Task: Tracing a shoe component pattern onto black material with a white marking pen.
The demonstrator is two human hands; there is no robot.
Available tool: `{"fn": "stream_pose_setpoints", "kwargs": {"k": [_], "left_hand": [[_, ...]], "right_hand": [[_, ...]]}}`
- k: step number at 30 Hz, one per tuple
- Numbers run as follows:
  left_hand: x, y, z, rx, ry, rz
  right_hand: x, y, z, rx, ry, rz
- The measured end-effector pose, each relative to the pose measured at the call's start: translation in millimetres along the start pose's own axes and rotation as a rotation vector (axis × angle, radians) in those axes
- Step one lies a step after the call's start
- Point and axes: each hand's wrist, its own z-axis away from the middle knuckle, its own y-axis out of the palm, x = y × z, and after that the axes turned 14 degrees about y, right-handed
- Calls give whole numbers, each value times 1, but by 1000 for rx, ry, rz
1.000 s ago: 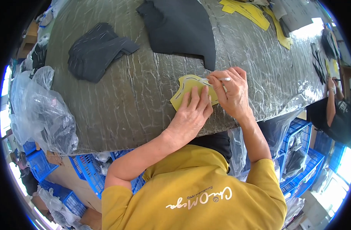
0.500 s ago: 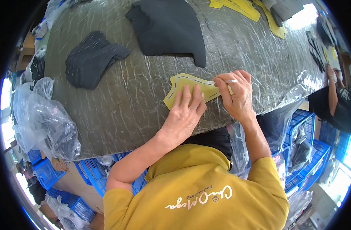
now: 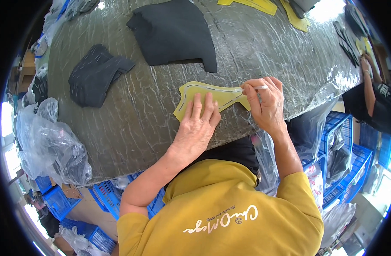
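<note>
**Tracing in hand on a yellow pattern piece, near edge of the desk**

The left hand point(image 3: 199, 128) lies flat on the yellow template point(image 3: 212, 96), fingers point(image 3: 204, 106) spread apart and pressing it down onto the desk point(image 3: 140, 128), which is covered in crinkled clear plastic. The right hand point(image 3: 266, 104) has its fingers closed around a thin white marking pen point(image 3: 251, 88), tip set at the template's upper edge.

The template sits at the near edge of the desk, directly in front of the person, between the two hands. Its long axis runs roughly left to right, with the broader flared end to the left and the narrower end towards the right hand. A dashed line follows its outline.

Judgement: the step in hand appears to be marking along the template's edge. Carrying the line further would call for steady downward pressure from the left hand so the piece does not shift.

A large black cut piece point(image 3: 174, 32) and a smaller dark stack point(image 3: 95, 74) lie well apart, farther up the desk.
</note>
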Motion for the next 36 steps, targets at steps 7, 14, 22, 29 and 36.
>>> {"fn": "stream_pose_setpoints", "kwargs": {"k": [7,14,22,29,36], "left_hand": [[0,3,0,-25,-7,31],[0,5,1,4,28,-60],[0,4,0,17,34,-90],[-3,3,0,-8,-13,0],[7,5,14,-421,-124,355]], "right_hand": [[-7,-4,3,-28,50,15],[-9,-11,5,-43,79,48],[-11,-13,5,31,337,-79],[-8,-6,16,207,310,21],[-34,-5,16,336,560,-645]]}}
